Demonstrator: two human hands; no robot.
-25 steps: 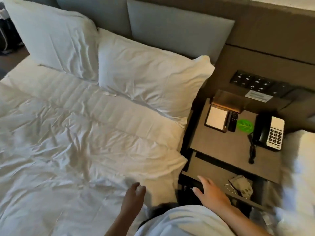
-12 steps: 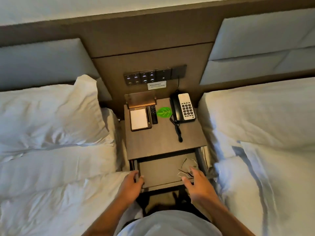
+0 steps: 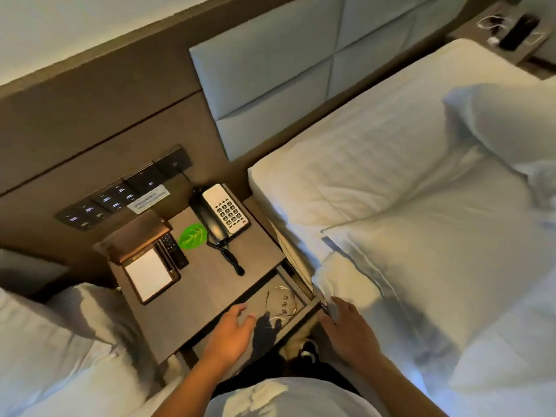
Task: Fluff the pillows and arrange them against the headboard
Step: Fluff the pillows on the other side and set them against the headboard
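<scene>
A large white pillow (image 3: 451, 266) lies flat on the right bed, its near corner hanging over the bed edge. A second white pillow (image 3: 508, 121) rests farther right on the quilted mattress (image 3: 376, 139), away from the grey padded headboard (image 3: 270, 70). On the left bed, another pillow (image 3: 42, 341) shows at the lower left. My right hand (image 3: 346, 329) is at the bed edge, fingertips touching the large pillow's near corner, fingers loosely apart. My left hand (image 3: 231, 329) hovers open over the nightstand's pulled-out drawer (image 3: 301, 320), holding nothing.
The brown nightstand (image 3: 210, 284) stands between the two beds, carrying a telephone (image 3: 222, 212), notepad (image 3: 147, 275), remote (image 3: 173, 251) and green leaf card (image 3: 192, 236). A wire loop lies in the drawer. A switch panel (image 3: 120, 194) sits on the wall. A crumpled duvet (image 3: 511, 356) covers the right bed.
The view has swung right toward the right bed. My right hand left the drawer and reached the large pillow's corner. My left hand shifted right over the drawer.
</scene>
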